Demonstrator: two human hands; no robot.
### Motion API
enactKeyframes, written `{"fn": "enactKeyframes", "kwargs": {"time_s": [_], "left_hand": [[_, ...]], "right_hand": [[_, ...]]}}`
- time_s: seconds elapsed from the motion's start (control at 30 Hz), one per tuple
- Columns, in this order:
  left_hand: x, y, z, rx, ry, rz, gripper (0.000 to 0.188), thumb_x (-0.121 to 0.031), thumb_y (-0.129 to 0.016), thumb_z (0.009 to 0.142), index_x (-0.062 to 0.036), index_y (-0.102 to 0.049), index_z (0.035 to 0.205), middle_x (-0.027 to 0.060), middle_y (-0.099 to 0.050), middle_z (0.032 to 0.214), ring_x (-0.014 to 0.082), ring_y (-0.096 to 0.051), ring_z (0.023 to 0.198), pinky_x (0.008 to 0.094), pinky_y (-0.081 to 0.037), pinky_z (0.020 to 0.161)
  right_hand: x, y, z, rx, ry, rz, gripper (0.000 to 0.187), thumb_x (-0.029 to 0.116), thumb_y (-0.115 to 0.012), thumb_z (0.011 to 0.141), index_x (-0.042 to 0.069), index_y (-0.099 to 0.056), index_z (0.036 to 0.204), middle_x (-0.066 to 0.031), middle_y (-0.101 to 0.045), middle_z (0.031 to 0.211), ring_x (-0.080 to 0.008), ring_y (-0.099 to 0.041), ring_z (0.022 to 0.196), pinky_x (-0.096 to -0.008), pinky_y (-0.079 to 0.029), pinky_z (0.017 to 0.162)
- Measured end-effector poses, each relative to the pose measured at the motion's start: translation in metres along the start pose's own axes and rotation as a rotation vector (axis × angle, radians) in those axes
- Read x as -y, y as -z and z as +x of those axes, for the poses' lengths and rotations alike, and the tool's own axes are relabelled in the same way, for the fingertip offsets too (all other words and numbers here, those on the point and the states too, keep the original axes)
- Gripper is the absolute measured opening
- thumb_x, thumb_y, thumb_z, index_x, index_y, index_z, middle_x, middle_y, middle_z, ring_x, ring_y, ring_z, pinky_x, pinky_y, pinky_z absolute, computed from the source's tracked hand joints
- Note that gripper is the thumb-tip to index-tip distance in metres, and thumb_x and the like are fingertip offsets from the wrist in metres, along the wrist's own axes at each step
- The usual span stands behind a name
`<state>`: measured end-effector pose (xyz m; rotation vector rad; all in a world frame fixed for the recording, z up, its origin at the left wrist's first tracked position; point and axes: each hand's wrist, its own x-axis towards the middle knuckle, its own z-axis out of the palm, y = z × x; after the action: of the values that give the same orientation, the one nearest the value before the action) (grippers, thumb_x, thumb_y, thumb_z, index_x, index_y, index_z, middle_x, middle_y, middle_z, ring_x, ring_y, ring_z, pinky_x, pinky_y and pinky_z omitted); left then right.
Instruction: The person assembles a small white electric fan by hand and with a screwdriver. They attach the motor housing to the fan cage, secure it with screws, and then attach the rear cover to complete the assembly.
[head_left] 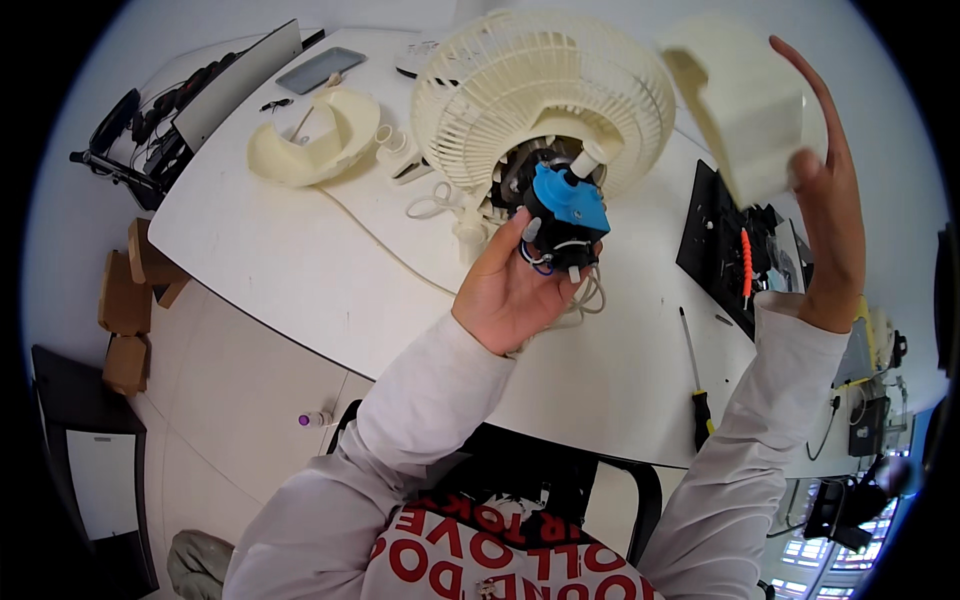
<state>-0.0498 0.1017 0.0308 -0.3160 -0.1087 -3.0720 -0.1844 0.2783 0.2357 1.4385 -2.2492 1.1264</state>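
Note:
A cream electric fan with a slatted grille (pixel 455 110) stands at the far middle of the table. Behind the grille, its motor unit (pixel 570 200) lies bare, black with a blue cap and a pale knob. My left hand (pixel 515 295) is closed around the underside of this unit, wires showing by the fingers. Up at the right, my right hand (pixel 838 220) grips a cream plastic motor cover (pixel 745 110) between thumb and fingers, apart from the fan. The cover is slightly blurred, and its hollow side faces left.
On the white table (pixel 330 260), a cream curved shell (pixel 350 130) lies left of the fan, with a grey tray (pixel 320 68) beyond. A screwdriver (pixel 697 385) and a black tool mat (pixel 715 235) sit to the right. A cord (pixel 385 250) crosses the tabletop. Cardboard boxes (pixel 125 295) stand at left.

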Motion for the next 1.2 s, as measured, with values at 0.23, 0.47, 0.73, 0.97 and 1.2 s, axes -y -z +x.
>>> {"fn": "enactKeyframes", "kwargs": {"time_s": [0.23, 0.47, 0.73, 0.97, 1.2], "left_hand": [[-0.005, 0.006, -0.002, 0.117, -0.036, -0.145, 0.065, -0.032, -0.064, 0.088, -0.0075, -0.034, 0.14, 0.0137, -0.043, 0.137, 0.0326, -0.046, 0.117, 0.0418, -0.042, 0.103], [-0.006, 0.02, -0.003, 0.118, -0.067, -0.044, 0.065, -0.034, -0.06, 0.09, -0.0076, -0.032, 0.141, 0.013, -0.042, 0.139, 0.0334, -0.043, 0.125, 0.0433, -0.04, 0.105], [0.0, 0.018, -0.005, 0.103, -0.072, 0.016, 0.062, -0.028, -0.061, 0.09, -0.0111, -0.032, 0.142, 0.0118, -0.042, 0.139, 0.03, -0.043, 0.126, 0.0418, -0.038, 0.106], [0.004, 0.01, -0.009, 0.083, -0.164, 0.19, 0.056, -0.024, -0.062, 0.09, -0.0111, -0.037, 0.138, 0.0065, -0.044, 0.139, 0.0259, -0.04, 0.128, 0.0422, -0.03, 0.111], [0.011, 0.011, -0.009, -0.001, -0.166, 0.162, 0.052, -0.024, -0.058, 0.092, -0.0097, -0.037, 0.138, 0.0058, -0.045, 0.139, 0.0227, -0.038, 0.13, 0.0407, -0.026, 0.113]], "right_hand": [[0.023, -0.021, -0.02, 0.23, -0.078, 0.31, 0.092, 0.053, -0.069, 0.072, 0.005, -0.034, 0.142, -0.017, -0.053, 0.124, -0.0261, -0.053, 0.115, -0.0354, -0.04, 0.098], [0.028, -0.034, -0.031, 0.229, -0.209, 0.441, 0.085, 0.054, -0.064, 0.077, 0.007, -0.036, 0.141, -0.0147, -0.05, 0.128, -0.0252, -0.049, 0.119, -0.0349, -0.038, 0.1], [0.029, -0.039, -0.037, 0.207, -0.198, 0.217, 0.056, 0.039, -0.063, 0.086, 0.013, -0.047, 0.133, -0.01, -0.055, 0.118, -0.0214, -0.052, 0.109, -0.0329, -0.042, 0.094], [0.037, -0.052, -0.038, 0.178, -0.231, 0.267, 0.054, 0.037, -0.068, 0.084, 0.011, -0.051, 0.129, -0.0083, -0.056, 0.115, -0.0193, -0.053, 0.106, -0.0318, -0.043, 0.092], [0.048, -0.066, -0.037, 0.122, -0.095, -0.16, 0.057, 0.036, -0.074, 0.077, 0.014, -0.055, 0.125, -0.012, -0.056, 0.107, -0.0242, -0.06, 0.094, -0.0324, -0.048, 0.081]]}}
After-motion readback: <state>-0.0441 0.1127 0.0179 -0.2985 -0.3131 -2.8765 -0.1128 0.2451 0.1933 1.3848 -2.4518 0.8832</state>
